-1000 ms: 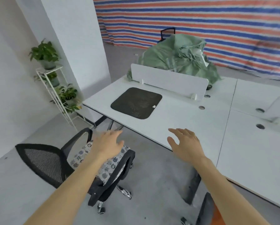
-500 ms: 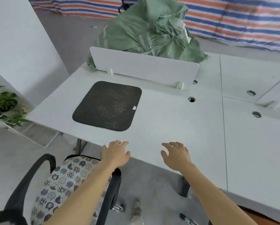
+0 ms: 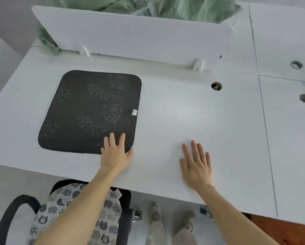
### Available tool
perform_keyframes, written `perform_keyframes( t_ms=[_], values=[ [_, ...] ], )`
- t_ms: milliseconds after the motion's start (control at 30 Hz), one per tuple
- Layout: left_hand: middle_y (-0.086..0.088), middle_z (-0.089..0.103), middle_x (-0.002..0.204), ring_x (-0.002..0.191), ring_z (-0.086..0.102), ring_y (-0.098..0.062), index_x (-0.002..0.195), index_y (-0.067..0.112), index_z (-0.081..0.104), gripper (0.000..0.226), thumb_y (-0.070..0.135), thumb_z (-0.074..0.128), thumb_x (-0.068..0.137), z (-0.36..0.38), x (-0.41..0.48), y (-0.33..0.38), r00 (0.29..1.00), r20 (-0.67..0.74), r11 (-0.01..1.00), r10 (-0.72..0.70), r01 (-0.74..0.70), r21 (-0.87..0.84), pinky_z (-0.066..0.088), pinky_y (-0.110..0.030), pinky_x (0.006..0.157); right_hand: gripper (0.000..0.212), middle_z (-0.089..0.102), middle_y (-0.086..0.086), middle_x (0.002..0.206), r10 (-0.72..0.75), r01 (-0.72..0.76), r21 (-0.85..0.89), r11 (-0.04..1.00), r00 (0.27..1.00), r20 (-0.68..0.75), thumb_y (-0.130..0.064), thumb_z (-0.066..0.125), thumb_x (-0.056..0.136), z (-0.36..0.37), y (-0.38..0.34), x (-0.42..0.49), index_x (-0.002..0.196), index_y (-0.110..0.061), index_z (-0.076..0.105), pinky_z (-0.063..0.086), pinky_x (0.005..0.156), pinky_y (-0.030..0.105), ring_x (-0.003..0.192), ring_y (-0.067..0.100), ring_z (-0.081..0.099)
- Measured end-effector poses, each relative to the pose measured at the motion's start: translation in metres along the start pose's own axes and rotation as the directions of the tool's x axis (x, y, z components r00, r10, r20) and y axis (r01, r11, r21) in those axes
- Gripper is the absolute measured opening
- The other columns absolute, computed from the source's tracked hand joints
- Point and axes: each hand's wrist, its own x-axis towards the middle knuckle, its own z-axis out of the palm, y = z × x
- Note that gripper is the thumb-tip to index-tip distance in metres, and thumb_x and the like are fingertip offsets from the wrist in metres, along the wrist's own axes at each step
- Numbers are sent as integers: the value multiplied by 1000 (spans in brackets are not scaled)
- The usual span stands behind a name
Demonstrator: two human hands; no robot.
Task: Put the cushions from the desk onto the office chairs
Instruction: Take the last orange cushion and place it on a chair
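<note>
A dark cushion (image 3: 89,112) with a raised leaf-and-flower pattern is lying flat on the white desk (image 3: 192,112), a small pale tag showing at its right edge. All places below are being given relative to this cushion.

The left hand (image 3: 115,154) is hovering over or resting at the cushion's near right corner, palm down, fingers spread loosely; fingertips are overlapping the dark fabric, and whether they are pressing on it cannot be told. A thin ring is showing on one finger. Nothing is being pinched.

The right hand (image 3: 196,165) is lying open well to the right of the cushion, palm down over bare desk, fingers slightly fanned, holding nothing.

Behind the cushion a low white divider panel (image 3: 130,34) is standing upright on the desk; a crumpled green sack (image 3: 174,7) is bulging beyond it. To the right of the cushion, round cable holes (image 3: 216,86) are showing in the desktop.

Nearer than the cushion and below the desk edge, an office chair (image 3: 125,216) with black armrests is sitting; a second cushion, the patterned cushion (image 3: 59,207) printed with cat faces, is lying on its seat, partly hidden by the left forearm. The person's shoes (image 3: 155,210) are standing on the floor to the chair's right.
</note>
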Motion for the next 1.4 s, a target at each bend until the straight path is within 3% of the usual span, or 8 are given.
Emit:
perform_keyframes(
  t_ms=[333, 500, 600, 700, 833, 1000, 1167, 1400],
  values=[
    [-32, 64, 107, 83, 65, -44, 128, 0, 62, 47, 20, 75, 87, -5, 11, -7, 964, -217, 957, 156, -93, 276, 53, -44, 39, 59, -19, -13, 168, 30, -30, 1, 1000, 999, -45, -61, 6, 102, 13, 5, 4, 157, -49, -16, -21, 121, 36, 153, 9, -24],
    [-10, 66, 80, 41, 58, -19, 104, 4, 74, 49, 7, 84, 56, -22, 28, -3, 961, -173, 847, 214, -94, 524, 41, -24, 33, 60, -22, -14, 167, 29, -29, -3, 1000, 998, -60, -62, 8, 102, 15, 5, 5, 156, -50, -16, -20, 122, 37, 152, 9, -25],
    [-1, 65, 87, 57, 69, -14, 109, 13, 68, 40, 15, 76, 70, -49, 27, 14, 979, -87, 808, 183, -100, 581, 49, -24, 46, 60, -28, -15, 165, 29, -30, -15, 999, 998, -48, -62, 4, 102, 15, 6, 4, 156, -49, -19, -18, 122, 39, 151, 9, -29],
    [-7, 61, 115, 95, 68, -34, 128, 13, 46, 34, 14, 48, 94, -65, 30, 29, 956, -13, 884, 292, -264, 385, 52, -41, 73, 58, -32, -16, 163, 22, -22, -9, 1000, 1000, -8, -61, -1, 101, 11, 5, 5, 155, -48, -21, -20, 122, 40, 148, 8, -34],
    [-3, 68, 117, 95, 68, -26, 140, 16, 46, 46, 32, 45, 97, -119, 6, 53, 945, -185, 930, 270, -306, -203, 51, -43, 88, 59, -32, -15, 164, 36, -37, 13, 999, 995, 96, -58, 3, 103, -3, 1, 4, 156, -48, -17, -16, 123, 42, 149, 10, -33],
    [8, 60, 67, 61, 56, 0, 92, 14, 62, 24, 31, 51, 79, -177, -40, 59, 958, -259, 507, 127, -287, -813, 44, -28, 66, 62, 13, -7, 170, 155, -246, 336, 909, 949, 275, -63, 18, 103, -63, -13, 8, 156, -37, 35, 14, 124, 44, 156, 17, 11],
    [-1, 68, 82, 83, 62, -17, 79, 16, 60, 17, 28, 56, 67, -148, -75, 22, 977, -112, 87, -181, -97, -991, 48, -36, 69, 77, 64, 2, 126, 322, -591, 786, 180, 791, 520, -90, 44, 79, -92, -13, -19, 127, -31, 52, 52, 85, 45, 103, 25, 68],
    [-10, 59, 85, 75, 53, -25, 82, 11, 54, 7, 17, 55, 83, -26, -101, -35, 842, 312, 78, -441, 382, -921, 40, -35, 65, 47, 66, 3, 87, 283, -631, 680, 372, 775, 564, -44, 75, 88, -78, -21, -45, 115, -6, 69, 35, 54, 26, 65, 18, 47]
  ],
)
